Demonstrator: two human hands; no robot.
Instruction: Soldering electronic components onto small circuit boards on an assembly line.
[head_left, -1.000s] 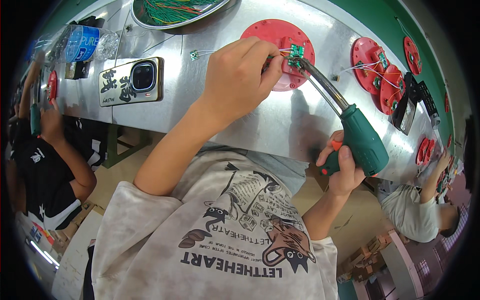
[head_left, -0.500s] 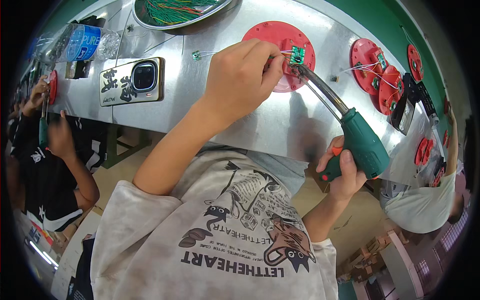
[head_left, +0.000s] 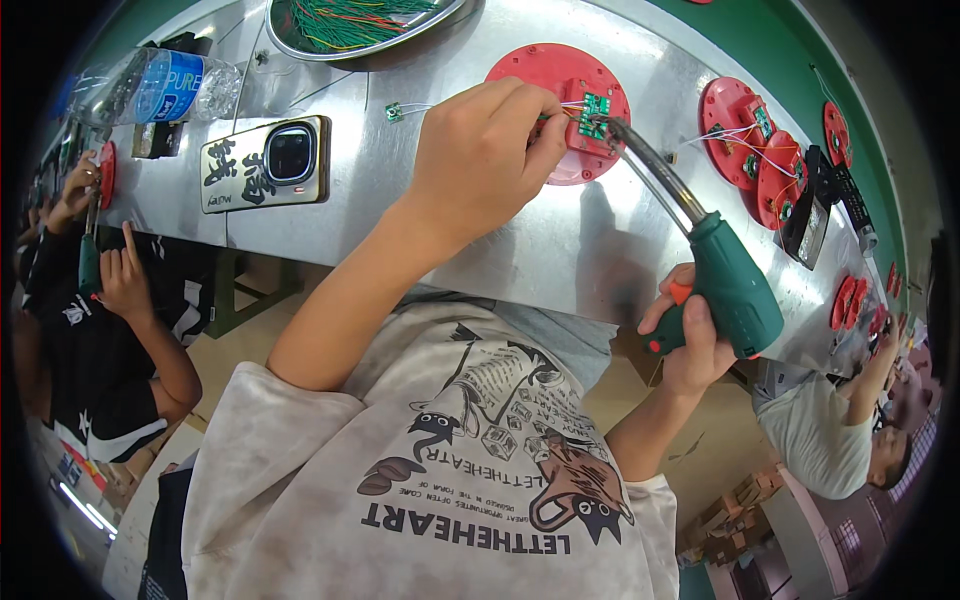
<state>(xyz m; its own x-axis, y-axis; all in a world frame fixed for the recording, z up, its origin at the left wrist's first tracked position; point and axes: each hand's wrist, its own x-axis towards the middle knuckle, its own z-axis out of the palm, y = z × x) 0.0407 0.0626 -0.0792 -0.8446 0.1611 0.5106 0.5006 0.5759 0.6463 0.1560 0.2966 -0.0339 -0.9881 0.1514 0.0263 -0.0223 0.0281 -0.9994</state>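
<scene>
My left hand (head_left: 488, 150) is pinched on thin wires at the left edge of a small green circuit board (head_left: 594, 112); its fingertips partly hide them. The board sits on a round red plastic disc (head_left: 522, 66) lying on the metal table. A white wire runs left from behind my hand to a tiny green board (head_left: 393, 112). In my right hand (head_left: 692, 335) is a green-handled soldering gun (head_left: 738, 285), fingers wrapped round its grip near an orange trigger. The gun's bent metal tip is at the board's right edge; whether it touches is unclear.
A phone (head_left: 265, 165) and a plastic bottle (head_left: 165, 87) lie to the left. An oval metal bowl of green wires (head_left: 350, 18) stands at the back. More red discs (head_left: 735, 130) with wired boards lie right, beside a black box (head_left: 812, 210). Co-workers sit on both sides.
The soldering gun's tip has shifted slightly right across the board, and its handle has moved a little right. My left hand has stayed put. The co-worker at right has moved an arm and leaned.
</scene>
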